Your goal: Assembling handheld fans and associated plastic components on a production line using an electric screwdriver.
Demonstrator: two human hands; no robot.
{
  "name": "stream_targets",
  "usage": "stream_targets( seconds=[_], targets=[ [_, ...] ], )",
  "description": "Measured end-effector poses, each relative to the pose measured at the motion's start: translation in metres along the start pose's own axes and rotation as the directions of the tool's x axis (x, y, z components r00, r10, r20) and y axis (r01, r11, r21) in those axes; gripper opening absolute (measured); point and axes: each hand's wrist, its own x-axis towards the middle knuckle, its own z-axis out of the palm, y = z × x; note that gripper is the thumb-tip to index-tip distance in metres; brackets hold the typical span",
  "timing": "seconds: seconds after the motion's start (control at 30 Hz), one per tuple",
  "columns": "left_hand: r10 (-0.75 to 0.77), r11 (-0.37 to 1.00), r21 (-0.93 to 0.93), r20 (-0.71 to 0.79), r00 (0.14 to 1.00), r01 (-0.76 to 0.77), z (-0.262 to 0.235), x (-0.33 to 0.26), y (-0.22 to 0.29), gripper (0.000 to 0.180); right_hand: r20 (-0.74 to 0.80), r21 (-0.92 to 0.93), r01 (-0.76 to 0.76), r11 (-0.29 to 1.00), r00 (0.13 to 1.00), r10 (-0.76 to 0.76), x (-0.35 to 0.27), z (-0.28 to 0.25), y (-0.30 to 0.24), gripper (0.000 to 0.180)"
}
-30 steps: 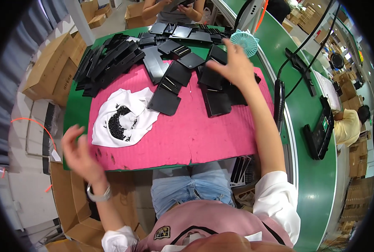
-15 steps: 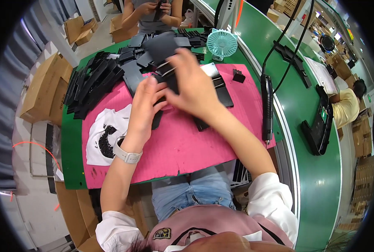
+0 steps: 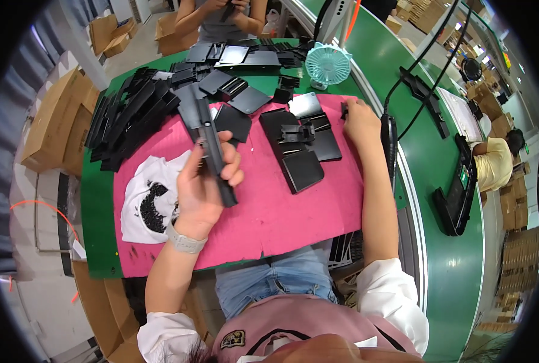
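My left hand (image 3: pixel 198 196) is closed round a long, narrow black plastic part (image 3: pixel 211 142), held tilted above the pink mat (image 3: pixel 263 215). At the mat's right edge my right hand (image 3: pixel 362 124) has its fingers closed on a small black plastic block (image 3: pixel 344 109), mostly covered by them. Between the hands lies a flat black plastic part (image 3: pixel 277 130) with a bracket-like piece (image 3: pixel 297 133) on top. Black flat panels (image 3: pixel 323 142) lie against it. Beyond my left hand is another dark flat piece (image 3: pixel 234 123).
A heap of long black parts (image 3: pixel 130 115) covers the back left. Small black screws lie on a white cloth (image 3: pixel 137 209). A turquoise fan (image 3: pixel 328 65) stands at the back, and a corded black electric screwdriver (image 3: pixel 389 148) hangs right of the mat. A person (image 3: pixel 221 21) works opposite.
My hands have parted: the right moved right to the small block, while the left came down nearer me with the long part. The flat dark piece they held up is no longer raised.
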Motion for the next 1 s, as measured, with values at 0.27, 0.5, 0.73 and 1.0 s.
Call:
stream_targets(
  seconds=[0.27,0.5,0.73,1.0],
  targets=[
    [0.251,0.89,0.432,-0.192,0.949,-0.148,0.007,-0.005,-0.005,0.032,0.105,0.989,-0.115,-0.095,0.989,-0.103,-0.02,-0.081,-0.068,0.022],
    [0.288,0.818,0.544,-0.11,0.951,-0.185,0.019,-0.012,-0.006,0.035,0.123,0.783,-0.397,-0.479,0.854,-0.506,-0.042,-0.099,-0.111,0.03],
    [0.22,0.833,0.545,-0.179,0.959,-0.09,0.024,-0.011,-0.013,0.038,0.401,0.758,-0.592,-0.273,0.753,-0.521,-0.039,-0.078,-0.116,0.026],
    [0.308,0.763,0.638,-0.223,0.925,-0.1,0.021,-0.006,-0.02,0.038,0.302,0.953,-0.294,0.073,0.914,-0.269,-0.054,-0.085,-0.136,0.026]
  ],
)
